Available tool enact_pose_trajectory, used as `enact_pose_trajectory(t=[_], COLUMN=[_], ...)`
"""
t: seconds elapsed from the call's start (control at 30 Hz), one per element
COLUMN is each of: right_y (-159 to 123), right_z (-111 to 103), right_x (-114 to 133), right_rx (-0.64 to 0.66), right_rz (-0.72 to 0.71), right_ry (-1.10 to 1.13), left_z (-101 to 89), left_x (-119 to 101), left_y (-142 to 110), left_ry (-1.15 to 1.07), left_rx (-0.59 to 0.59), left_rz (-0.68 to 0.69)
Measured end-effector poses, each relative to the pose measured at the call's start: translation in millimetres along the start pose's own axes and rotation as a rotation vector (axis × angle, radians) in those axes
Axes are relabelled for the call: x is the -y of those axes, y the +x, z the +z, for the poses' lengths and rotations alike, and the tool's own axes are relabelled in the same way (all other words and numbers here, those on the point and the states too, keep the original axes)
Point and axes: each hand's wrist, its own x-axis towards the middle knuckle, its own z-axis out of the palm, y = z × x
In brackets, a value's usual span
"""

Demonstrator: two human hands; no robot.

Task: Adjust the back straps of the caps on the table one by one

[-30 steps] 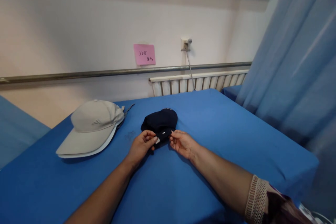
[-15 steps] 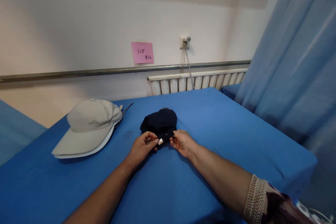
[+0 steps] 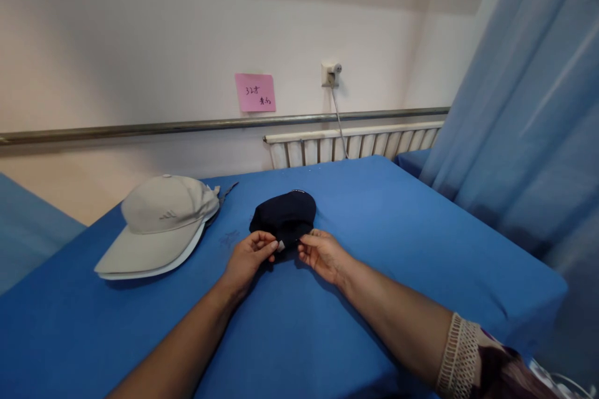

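Note:
A dark navy cap (image 3: pixel 283 211) lies on the blue-covered table (image 3: pixel 374 218), its rounded brim at the far right and its back strap toward me. My left hand (image 3: pixel 250 257) pinches the strap beside a small shiny metal buckle (image 3: pixel 281 245). On the other side, my right hand (image 3: pixel 322 254) grips the strap's end between thumb and fingers. Both hands are close together at the near edge of the cap. What the fingertips hold underneath is partly hidden.
Stacked light grey caps (image 3: pixel 161 212) rest on the left of the table. Behind are a metal rail (image 3: pixel 196 126), a white radiator (image 3: pixel 318 148), a plugged socket (image 3: pixel 330 75) and a pink note (image 3: pixel 255 92). A blue curtain (image 3: pixel 524 106) hangs at the right.
My hands have drawn slightly closer together, the right one shifting a little to the left. The buckle now shows less and sits slightly higher; the cap stays in about the same place.

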Motion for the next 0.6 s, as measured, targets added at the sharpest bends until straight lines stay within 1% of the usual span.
enact_pose_trajectory(t=[0.1, 0.17, 0.4, 0.53, 0.6], right_y=[-2.0, -3.2, 0.0, 3.5, 4.0], right_z=[0.9, 1.5, -1.6, -3.6, -3.8], right_x=[0.0, 0.3, -1.1, -2.7, -3.5], right_rx=[0.067, 0.080, -0.017, -0.037, -0.031], right_rz=[-0.001, 0.004, 0.055, 0.052, 0.046], right_ry=[0.011, -0.014, -0.026, -0.007, -0.034], left_z=[-3.6, -4.8, -4.6, -0.8, 3.0], left_x=[1.8, 1.7, 0.0, -0.7, -2.1], left_y=[2.0, 2.3, 0.4, -3.9, -6.8], left_ry=[-0.046, -0.063, -0.092, -0.096, -0.079], left_rx=[0.000, 0.000, 0.006, 0.036, 0.053], left_rz=[-0.008, -0.007, -0.015, -0.017, -0.011])
